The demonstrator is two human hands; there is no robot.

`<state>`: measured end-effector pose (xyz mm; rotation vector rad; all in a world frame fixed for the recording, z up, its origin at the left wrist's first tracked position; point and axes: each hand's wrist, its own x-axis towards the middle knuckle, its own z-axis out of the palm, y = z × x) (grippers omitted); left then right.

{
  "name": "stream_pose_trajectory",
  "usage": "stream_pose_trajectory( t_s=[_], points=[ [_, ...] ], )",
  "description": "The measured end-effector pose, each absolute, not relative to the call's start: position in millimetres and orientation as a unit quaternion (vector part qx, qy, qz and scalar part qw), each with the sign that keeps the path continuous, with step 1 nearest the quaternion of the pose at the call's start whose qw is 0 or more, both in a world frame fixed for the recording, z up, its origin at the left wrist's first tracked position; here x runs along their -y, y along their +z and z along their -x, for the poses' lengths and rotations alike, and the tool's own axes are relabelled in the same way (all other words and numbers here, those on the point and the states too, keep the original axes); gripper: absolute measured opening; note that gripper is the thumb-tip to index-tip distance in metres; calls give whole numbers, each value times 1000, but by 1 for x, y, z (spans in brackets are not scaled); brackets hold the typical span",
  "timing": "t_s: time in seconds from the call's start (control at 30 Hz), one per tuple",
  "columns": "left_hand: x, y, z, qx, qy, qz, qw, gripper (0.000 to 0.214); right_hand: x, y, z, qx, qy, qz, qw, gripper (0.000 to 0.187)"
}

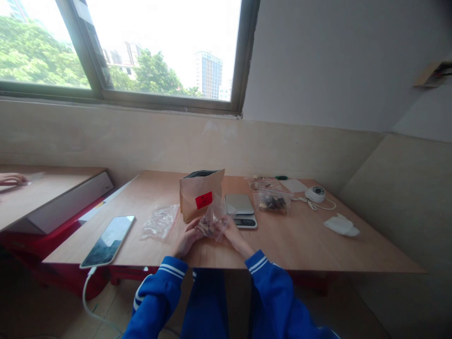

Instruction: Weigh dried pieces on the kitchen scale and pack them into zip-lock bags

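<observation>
Between my two hands, just above the front of the table, is a clear plastic bag (212, 227) with small brownish pieces inside. My left hand (187, 238) grips its left side with curled fingers. On the other side my right hand (233, 231) holds the bag, its fingers partly hidden by the shiny plastic. Right behind stands an upright kraft paper pouch (190, 200) with a red label and an open top. A small white kitchen scale (240, 205) with a dark display lies beyond my right hand. Crumpled clear plastic (160, 221) rests left of the pouch.
A phone (109, 240) with a white cable lies at the table's left edge. To the right are a zip bag of dark pieces (274, 202), a white dome camera (315, 194) with its cord and a crumpled white tissue (341, 225). Another person's hand (13, 179) rests on the left table.
</observation>
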<state>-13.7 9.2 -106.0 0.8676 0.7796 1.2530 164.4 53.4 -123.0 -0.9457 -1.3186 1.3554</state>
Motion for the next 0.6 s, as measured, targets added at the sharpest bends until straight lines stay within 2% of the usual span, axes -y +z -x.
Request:
stream_pose_trajectory(
  t_s=[0.2,0.37,0.6],
  points=[
    [-9,-104,12,-365,544,-380,653,56,-49,-124,-160,490,626,383,471,50],
    [-7,-100,8,-367,531,-425,635,49,-42,-120,-154,445,688,335,464,48],
    [-5,-97,6,-401,509,-470,599,42,-39,-121,-141,471,673,340,457,57]
  ],
)
